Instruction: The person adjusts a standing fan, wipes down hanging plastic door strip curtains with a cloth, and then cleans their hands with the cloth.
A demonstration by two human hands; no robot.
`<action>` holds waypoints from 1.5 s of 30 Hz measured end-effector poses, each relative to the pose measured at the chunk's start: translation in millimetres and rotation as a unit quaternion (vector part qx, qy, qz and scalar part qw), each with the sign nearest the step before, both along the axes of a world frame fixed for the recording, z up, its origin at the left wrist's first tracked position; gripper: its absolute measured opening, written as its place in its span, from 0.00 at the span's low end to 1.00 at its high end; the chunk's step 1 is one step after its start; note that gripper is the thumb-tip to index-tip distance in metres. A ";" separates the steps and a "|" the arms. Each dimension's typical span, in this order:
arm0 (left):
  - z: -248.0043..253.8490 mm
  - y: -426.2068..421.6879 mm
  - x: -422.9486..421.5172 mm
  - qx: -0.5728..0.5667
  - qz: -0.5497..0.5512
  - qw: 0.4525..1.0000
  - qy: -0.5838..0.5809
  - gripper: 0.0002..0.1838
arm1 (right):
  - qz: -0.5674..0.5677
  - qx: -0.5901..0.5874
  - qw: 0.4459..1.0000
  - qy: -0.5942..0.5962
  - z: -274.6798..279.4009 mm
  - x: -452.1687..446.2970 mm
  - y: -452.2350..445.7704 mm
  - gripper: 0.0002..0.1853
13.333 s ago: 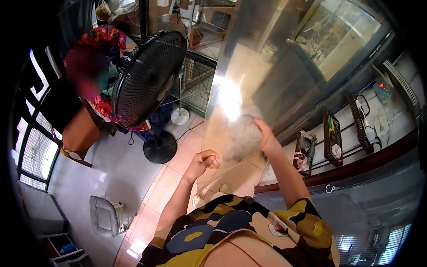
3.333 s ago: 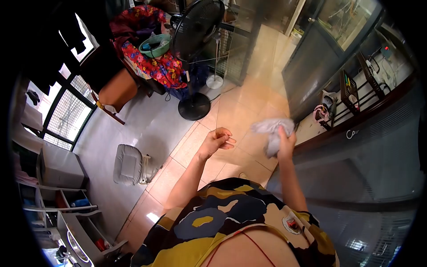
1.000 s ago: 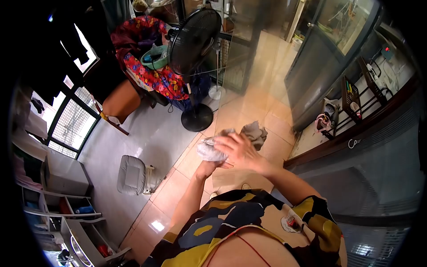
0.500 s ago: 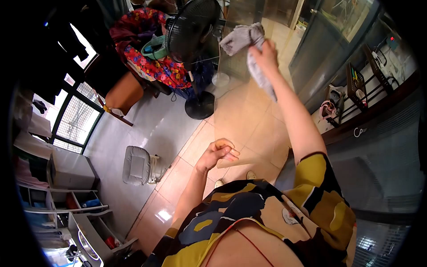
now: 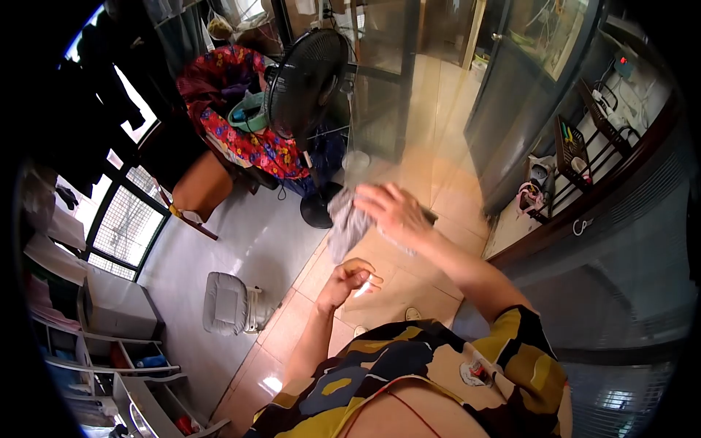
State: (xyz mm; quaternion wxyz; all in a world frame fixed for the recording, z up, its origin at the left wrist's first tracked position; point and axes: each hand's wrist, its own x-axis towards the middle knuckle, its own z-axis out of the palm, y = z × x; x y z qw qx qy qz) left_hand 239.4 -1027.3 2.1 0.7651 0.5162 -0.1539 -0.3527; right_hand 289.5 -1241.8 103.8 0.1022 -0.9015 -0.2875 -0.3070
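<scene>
My right hand (image 5: 394,212) presses and holds a crumpled grey cloth (image 5: 349,223), its fingers lying across the cloth in front of me. The cloth bunches out past the fingertips, and a pale end shows under the palm. Below and to the left, my left hand (image 5: 343,285) is closed with curled fingers at the edge of a clear, see-through pane (image 5: 398,281). A bright glint shows beside those fingers. Much of the pane's outline is hard to make out against the floor tiles.
A black standing fan (image 5: 307,84) stands ahead, beside a red flowered cloth (image 5: 252,146) and a green basin (image 5: 248,113). To the left are a brown chair (image 5: 201,186) and a grey padded seat (image 5: 225,303). A dark rack (image 5: 573,157) and a door (image 5: 515,91) are at right.
My right hand has come down and toward me with the grey cloth, from far up near the doorway to just above my left hand. The left hand stays nearly in place.
</scene>
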 end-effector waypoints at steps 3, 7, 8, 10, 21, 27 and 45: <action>5.6 -0.8 -4.9 -0.005 -0.009 1.000 -0.022 0.08 | -0.072 0.031 0.997 0.007 41.5 45.6 -17.4 0.26; 19.3 3.4 -15.8 -0.028 -0.009 0.999 -0.041 0.07 | -0.118 0.096 0.985 -0.079 84.5 114.1 -56.2 0.26; 21.6 5.2 -17.8 -0.028 -0.006 0.999 -0.045 0.07 | -0.147 0.119 0.980 -0.064 96.1 123.8 -62.0 0.25; 23.3 7.1 -21.9 -0.029 -0.003 0.998 -0.049 0.07 | -0.206 0.166 0.959 -0.104 108.7 150.5 -81.7 0.22; 30.7 27.5 -39.4 -0.050 -0.017 0.999 -0.002 0.06 | 0.099 0.858 0.460 0.206 89.1 207.0 -201.0 0.22; 26.0 20.0 -36.4 -0.012 -0.018 1.000 0.000 0.06 | 0.351 0.771 0.425 0.318 149.1 171.1 -126.7 0.34; 0.9 22.3 8.5 0.028 0.017 0.999 -0.031 0.06 | 0.111 0.537 0.671 0.499 -6.8 -39.9 -27.7 0.35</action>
